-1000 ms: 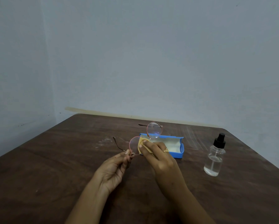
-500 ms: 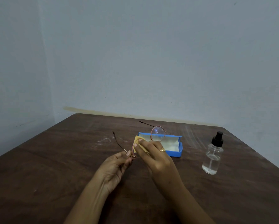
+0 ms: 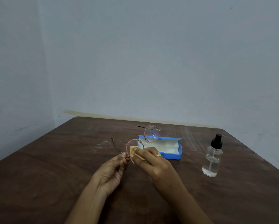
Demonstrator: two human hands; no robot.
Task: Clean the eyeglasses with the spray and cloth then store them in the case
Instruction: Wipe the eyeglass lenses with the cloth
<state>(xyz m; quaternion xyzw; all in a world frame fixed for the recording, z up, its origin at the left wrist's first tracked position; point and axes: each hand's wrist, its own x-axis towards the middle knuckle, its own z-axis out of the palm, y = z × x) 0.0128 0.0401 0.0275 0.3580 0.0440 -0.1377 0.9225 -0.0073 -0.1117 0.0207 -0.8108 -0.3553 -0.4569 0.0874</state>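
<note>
Left hand (image 3: 113, 172) is pinching the eyeglasses (image 3: 151, 133) at one hinge; right hand (image 3: 151, 162) is gripping a yellow cloth (image 3: 132, 150) against the near lens. Its fingers (image 3: 140, 151) are hiding most of the cloth.

Bare plain room, dark wooden table (image 3: 55, 175), pale blue-grey walls (image 3: 151, 62)

Light was dim, flat and bluish-grey, with no source in view. The wall (image 3: 151, 62) was evenly lit, slightly darker toward the top of the frame. Shadows on the table (image 3: 38, 175) were weak and diffuse, with a pale sheen at right of centre. There was a small glare spot on the far lens of the eyeglasses (image 3: 151, 133) and soft highlights on the spray bottle (image 3: 210, 165). Table edges bowed with wide-angle distortion. Focus was mildly soft throughout.
</note>
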